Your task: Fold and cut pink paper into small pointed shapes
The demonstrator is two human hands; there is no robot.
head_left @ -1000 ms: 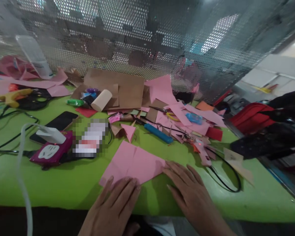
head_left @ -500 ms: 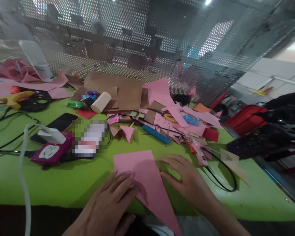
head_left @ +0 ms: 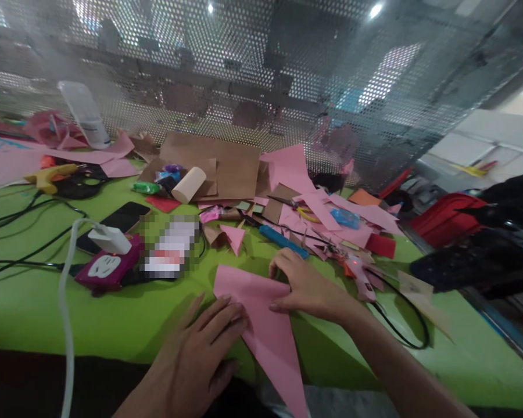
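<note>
Bare-skinned left hand (head_left: 203,345); wrist bare. Right of it, bare right hand (head_left: 307,284), bare slim forearm (head_left: 387,354). Low beside left hand: black patch (head_left: 242,402), possibly clothing, indistinct.

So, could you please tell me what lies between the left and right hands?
In the head view, a stretch of the pink sheet lies between the left hand and the right hand, with no other object on it there.

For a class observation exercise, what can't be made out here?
All in the head view:
Pink sheet: lower end, cut off by the bottom edge; part hidden by the left hand.
Pale item: details, hidden by pixelation.
White cable: lower end, cut off there too.
</note>
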